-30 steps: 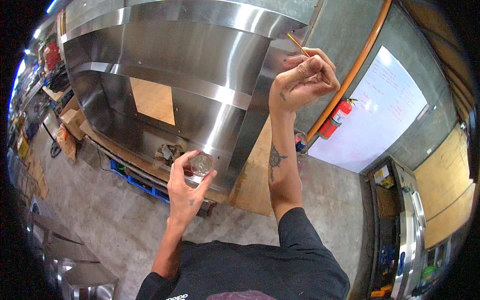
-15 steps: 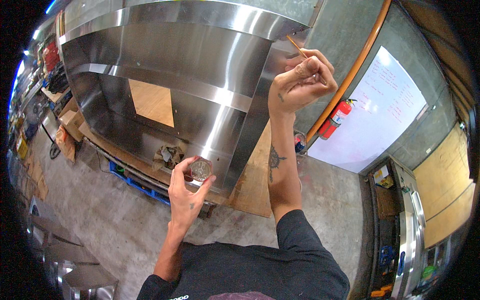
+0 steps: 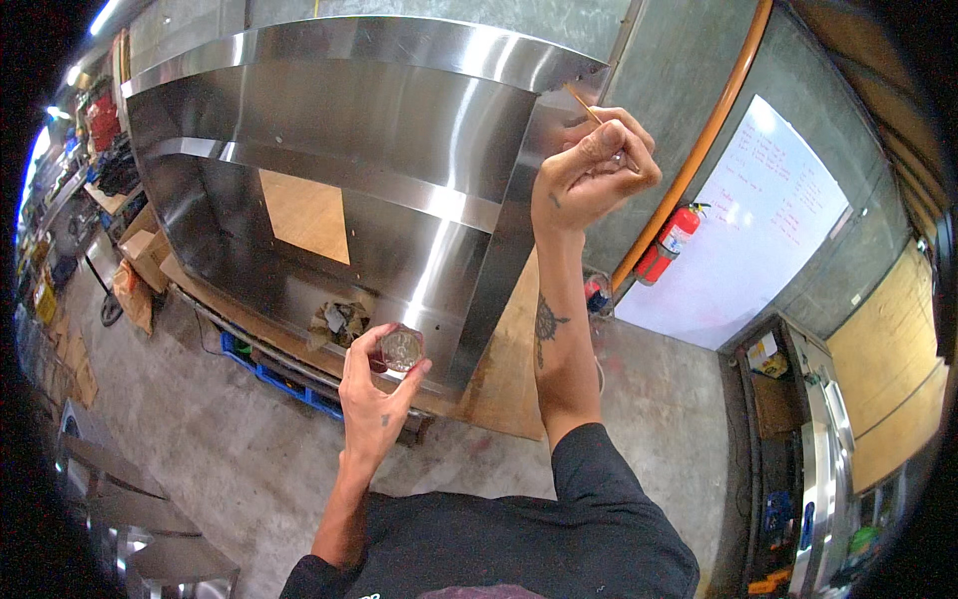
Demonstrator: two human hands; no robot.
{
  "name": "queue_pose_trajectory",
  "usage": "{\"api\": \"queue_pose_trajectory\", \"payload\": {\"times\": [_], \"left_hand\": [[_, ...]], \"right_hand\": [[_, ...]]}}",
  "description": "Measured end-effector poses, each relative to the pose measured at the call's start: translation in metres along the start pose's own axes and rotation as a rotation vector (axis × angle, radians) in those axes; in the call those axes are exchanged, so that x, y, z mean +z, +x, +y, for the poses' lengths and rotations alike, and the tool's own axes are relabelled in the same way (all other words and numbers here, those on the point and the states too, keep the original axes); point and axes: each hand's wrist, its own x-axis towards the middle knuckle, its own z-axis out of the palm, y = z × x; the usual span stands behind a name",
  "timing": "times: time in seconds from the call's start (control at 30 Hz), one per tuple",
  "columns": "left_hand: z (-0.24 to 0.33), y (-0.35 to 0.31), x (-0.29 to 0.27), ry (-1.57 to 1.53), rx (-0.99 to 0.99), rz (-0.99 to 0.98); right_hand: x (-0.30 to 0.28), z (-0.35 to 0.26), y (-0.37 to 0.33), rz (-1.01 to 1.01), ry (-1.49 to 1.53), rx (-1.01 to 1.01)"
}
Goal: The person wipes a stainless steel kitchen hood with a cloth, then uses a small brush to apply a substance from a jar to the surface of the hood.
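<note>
My left hand [image 3: 377, 399] grips a small round container [image 3: 401, 349] with a reddish side and a greyish round face turned up. Raised at the upper right, my right hand [image 3: 596, 175] pinches a thin, light-brown stick [image 3: 584, 104], perhaps a slim brush. Its far tip is at or very near the upper right corner of a large stainless steel hood [image 3: 379, 110]; whether it touches I cannot tell. The fingers hide the stick's lower part. Crumpled brown paper [image 3: 337, 321] lies inside the hood, behind the container.
Under the hood are a blue pallet [image 3: 284, 377] and a wooden board [image 3: 507, 369]. An orange pipe [image 3: 723, 115], a red fire extinguisher [image 3: 671, 243] and a whiteboard [image 3: 743, 230] line the right wall. Shelving [image 3: 773, 429] stands lower right; cardboard boxes [image 3: 147, 250] sit at left.
My right hand has shifted slightly left and down with the stick, whose tip stays by the hood's corner. My left hand keeps the container, now tilted a little differently. The view has shifted slightly.
</note>
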Motion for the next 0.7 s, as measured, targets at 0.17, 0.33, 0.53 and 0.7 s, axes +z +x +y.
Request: {"api": "queue_pose_trajectory", "payload": {"times": [0.17, 0.33, 0.53, 0.7], "left_hand": [[0.001, -0.002, -0.002, -0.012, -0.019, -0.001], [0.002, -0.002, -0.001, -0.011, -0.023, 0.006], [0.004, 0.006, -0.010, 0.007, -0.035, 0.030], [0.015, 0.014, -0.015, 0.020, 0.079, 0.092]], "right_hand": [[0.000, 0.003, -0.001, -0.021, -0.053, -0.026], [-0.008, -0.015, -0.001, 0.041, 0.108, 0.026], [-0.030, -0.096, -0.028, -0.092, 0.222, 0.282], [-0.061, -0.155, -0.061, -0.435, 0.326, 0.527]]}}
